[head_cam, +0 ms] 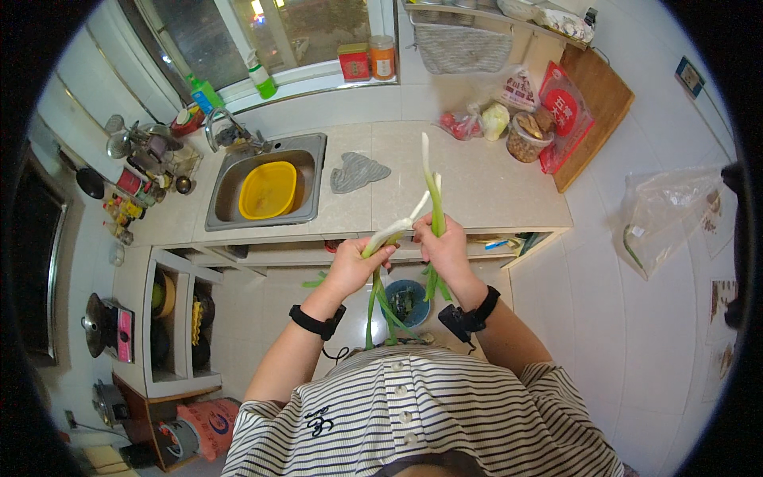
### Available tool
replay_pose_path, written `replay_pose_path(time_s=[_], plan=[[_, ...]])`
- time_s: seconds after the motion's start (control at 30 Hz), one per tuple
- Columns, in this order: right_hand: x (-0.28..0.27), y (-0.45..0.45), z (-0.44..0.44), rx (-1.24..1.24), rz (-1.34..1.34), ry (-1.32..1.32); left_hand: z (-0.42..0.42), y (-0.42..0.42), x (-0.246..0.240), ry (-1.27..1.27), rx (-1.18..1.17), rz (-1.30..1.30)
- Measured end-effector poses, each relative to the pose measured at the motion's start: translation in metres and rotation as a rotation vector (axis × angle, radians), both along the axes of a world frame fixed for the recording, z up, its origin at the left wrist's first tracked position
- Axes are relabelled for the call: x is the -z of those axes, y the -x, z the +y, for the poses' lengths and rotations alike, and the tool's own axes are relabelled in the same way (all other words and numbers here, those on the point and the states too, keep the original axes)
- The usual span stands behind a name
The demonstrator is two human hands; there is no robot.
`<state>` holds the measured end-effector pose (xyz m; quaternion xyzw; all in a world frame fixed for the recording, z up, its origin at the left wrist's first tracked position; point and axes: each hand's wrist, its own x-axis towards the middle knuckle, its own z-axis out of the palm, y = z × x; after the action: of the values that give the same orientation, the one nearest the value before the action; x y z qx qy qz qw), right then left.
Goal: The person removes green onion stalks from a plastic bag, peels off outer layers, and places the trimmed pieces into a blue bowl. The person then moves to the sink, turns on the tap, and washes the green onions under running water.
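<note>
My left hand [356, 265] is closed around green onions [388, 231], their white ends pointing up to the right and long green leaves hanging below. My right hand [444, 243] grips more green onions [437, 206], held nearly upright with white tips over the counter. The two bunches meet or cross between my hands; whether they touch is hard to tell. Beneath them on the floor stands a blue basin [423, 306] with dark green scraps inside. A gray striped cloth [357, 173] lies on the counter [393, 140] beyond my hands.
A steel sink [310, 206] at the left holds a yellow plastic basin [268, 189]. At the back right are a cabbage [495, 121], a tub of food [524, 146], bagged red vegetables [458, 124] and a wooden cutting board [602, 113]. A plastic bag [661, 203] hangs on the right wall.
</note>
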<state>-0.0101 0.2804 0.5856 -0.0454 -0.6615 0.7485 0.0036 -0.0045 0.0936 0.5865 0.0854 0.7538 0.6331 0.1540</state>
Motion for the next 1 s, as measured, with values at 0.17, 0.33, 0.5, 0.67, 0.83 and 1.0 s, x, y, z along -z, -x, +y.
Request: replay_pose_path(time_s=[0.17, 0.33, 0.5, 0.67, 0.83, 1.0], plan=[[-0.006, -0.001, 0.002, -0.022, 0.016, 0.016, 0.000, 0.003, -0.008, 0.046, 0.048, 0.042], [-0.010, -0.003, -0.001, -0.124, 0.007, 0.018, 0.002, 0.007, -0.014, -0.026, 0.125, -0.115], [-0.009, -0.001, 0.004, -0.159, -0.011, 0.051, 0.001, 0.008, -0.011, -0.046, 0.133, -0.132], [-0.014, 0.002, 0.011, 0.036, 0.012, 0.022, 0.002, 0.007, -0.005, -0.144, 0.006, 0.093], [-0.025, -0.002, 0.002, 0.005, 0.038, 0.078, 0.005, 0.001, -0.016, 0.198, -0.077, 0.356], [-0.032, -0.004, -0.003, -0.017, -0.087, 0.184, 0.008, -0.014, -0.030, 0.423, -0.130, 0.744]])
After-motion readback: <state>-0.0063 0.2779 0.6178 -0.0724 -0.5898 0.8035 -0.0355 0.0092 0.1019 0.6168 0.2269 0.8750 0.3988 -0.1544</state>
